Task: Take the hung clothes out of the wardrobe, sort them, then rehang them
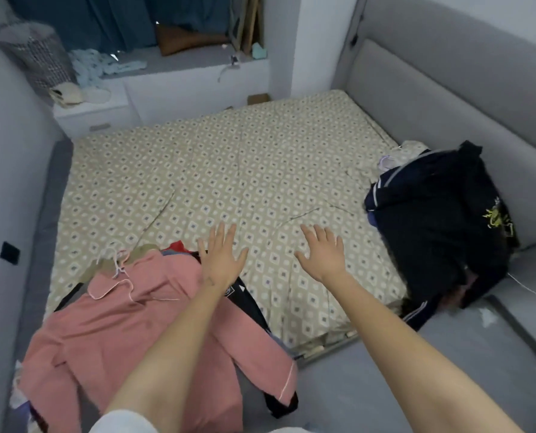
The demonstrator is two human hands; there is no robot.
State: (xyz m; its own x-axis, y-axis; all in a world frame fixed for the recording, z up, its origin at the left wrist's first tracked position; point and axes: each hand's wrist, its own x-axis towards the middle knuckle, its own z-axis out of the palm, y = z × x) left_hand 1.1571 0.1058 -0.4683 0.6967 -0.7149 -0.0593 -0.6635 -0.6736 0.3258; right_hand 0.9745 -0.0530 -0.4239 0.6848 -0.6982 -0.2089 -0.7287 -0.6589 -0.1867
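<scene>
Both arms extended forward, palms down. Left hand (221, 257) and right hand (321, 256): fingers spread straight, holding nothing. Pink top (129, 332) on hanger (120, 264) lies at bed's (229, 170) near-left corner; dark clothes (441, 220) piled against the headboard at right.

A diamond-patterned sheet (229, 170) covers the bed, flanked by a grey padded headboard (432, 98). Far left stands a white nightstand (95, 117) — a mesh basket (38, 54) at its far corner — and beyond, a window ledge (182, 57) holds a brown cushion (185, 40) before blue curtains (104, 20).

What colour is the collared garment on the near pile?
The garment is pink with pale piping, seen in the head view.
</scene>
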